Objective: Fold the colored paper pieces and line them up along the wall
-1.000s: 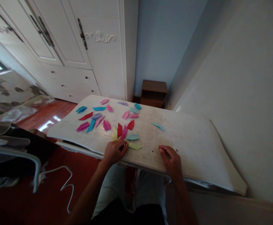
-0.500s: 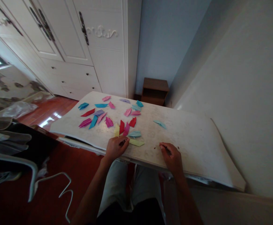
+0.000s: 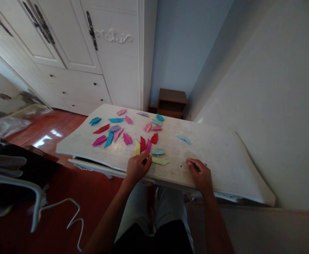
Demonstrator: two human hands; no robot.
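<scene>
Folded paper pieces in several colours lie spread over the white table. At the near edge my left hand rests with curled fingers, close to a pale yellow paper strip, a magenta strip and a yellow-green strip. I see nothing in its grip. Just past it are a red strip and a light teal folded paper. Farther right my right hand rests loosely closed on the tabletop, with no object visible in it. A pale aqua folded paper lies beyond it.
A white wardrobe stands behind the table, with a small brown cabinet beside it. To the right is a pale wall. A bent white metal tube and a white cord are at lower left.
The view has shifted slightly, so the table papers and both hands appear a little farther right. My hands keep the same curled pose, and the papers keep their arrangement.
</scene>
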